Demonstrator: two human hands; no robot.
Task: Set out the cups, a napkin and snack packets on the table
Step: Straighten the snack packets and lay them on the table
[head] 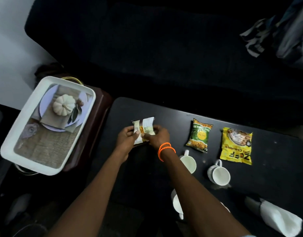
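Both hands grip one pale snack packet point(144, 125) just above the black table point(164, 108). My left hand point(127, 140) holds its left side and my right hand point(158, 136), with orange bead bracelets at the wrist, holds its right side. To the right lie a green snack packet point(198, 135) and a yellow snack packet point(236, 146), both flat. Two white cups point(189, 162) point(219, 175) lie near them. A third white cup point(176, 202) is partly hidden under my right forearm. A white napkin point(280, 218) lies at the table's right front.
A white tray point(15, 134) with a printed pumpkin picture stands on a dark brown side table point(96, 120) to the left. A black sofa point(147, 48) runs behind the table, with crumpled cloth point(275, 31) at its right end.
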